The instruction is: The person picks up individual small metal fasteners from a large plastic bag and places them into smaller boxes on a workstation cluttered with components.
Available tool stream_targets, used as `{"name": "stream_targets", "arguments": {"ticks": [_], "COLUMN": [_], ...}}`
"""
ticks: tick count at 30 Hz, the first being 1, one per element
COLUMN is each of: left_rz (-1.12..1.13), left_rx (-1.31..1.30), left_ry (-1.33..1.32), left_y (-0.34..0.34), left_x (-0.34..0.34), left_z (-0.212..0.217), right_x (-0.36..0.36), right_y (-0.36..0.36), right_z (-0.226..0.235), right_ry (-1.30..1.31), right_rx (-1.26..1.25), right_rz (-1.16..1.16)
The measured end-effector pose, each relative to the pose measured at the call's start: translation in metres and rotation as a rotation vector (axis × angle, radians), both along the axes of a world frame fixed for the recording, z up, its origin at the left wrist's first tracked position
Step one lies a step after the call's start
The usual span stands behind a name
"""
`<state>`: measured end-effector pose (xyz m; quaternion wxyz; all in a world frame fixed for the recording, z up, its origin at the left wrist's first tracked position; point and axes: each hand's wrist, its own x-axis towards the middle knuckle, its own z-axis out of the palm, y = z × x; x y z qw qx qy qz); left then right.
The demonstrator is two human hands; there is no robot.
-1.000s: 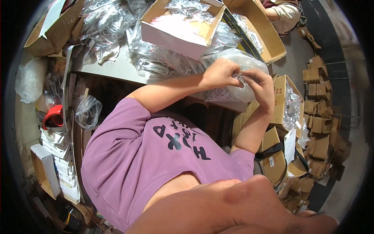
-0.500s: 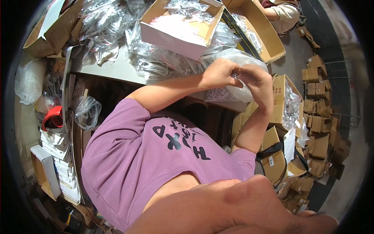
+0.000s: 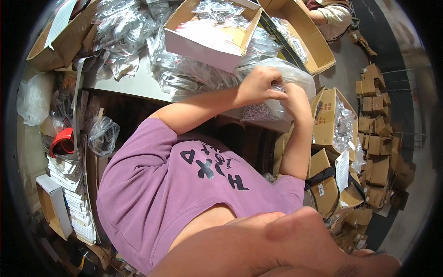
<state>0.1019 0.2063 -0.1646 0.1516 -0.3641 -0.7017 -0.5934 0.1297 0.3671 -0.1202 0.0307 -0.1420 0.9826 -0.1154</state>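
Note:
My left hand and my right hand meet at the table's front edge, fingers pinched close together. Something small and shiny shows between their fingertips, too small to name. Just behind and under the hands spreads a large clear plastic bag, its mouth wide. Many small purplish-grey pieces lie below my left hand, seemingly inside that bag. Beyond my left forearm lie heaps of clear zip bags with grey contents. A white-sided cardboard box holding more zip bags stands behind my hands.
An open brown carton stands at the back right, near another person's arm. Beside my right forearm is a carton of filled bags. Stacked cartons line the floor at right. At left are a red ring-shaped thing and paper stacks.
My right hand has turned and lowered slightly, its fingers closing in against my left fingertips. My left hand has stayed almost in place.

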Motion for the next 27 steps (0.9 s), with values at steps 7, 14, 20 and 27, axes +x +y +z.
{"name": "stream_targets", "arguments": {"ticks": [7,14,20,27], "left_rz": [-0.063,-0.063,-0.083,-0.064], "left_rx": [0.095,0.012,-0.008,-0.088], "left_ry": [-0.125,-0.122,-0.062,-0.09], "left_y": [0.002,-0.002,-0.003,-0.002], "left_x": [0.002,0.0,0.0,0.0], "left_z": [-0.001,0.0,-0.006,-0.01], "right_x": [0.001,0.005,0.001,0.009], "right_y": [-0.004,-0.009,-0.008,0.004], "right_z": [0.005,0.012,0.008,0.017], "right_ry": [-0.002,-0.007,-0.021,0.061], "right_rx": [0.089,-0.026,-0.012,-0.536], "right_rz": [-0.069,-0.067,-0.049,-0.105]}}
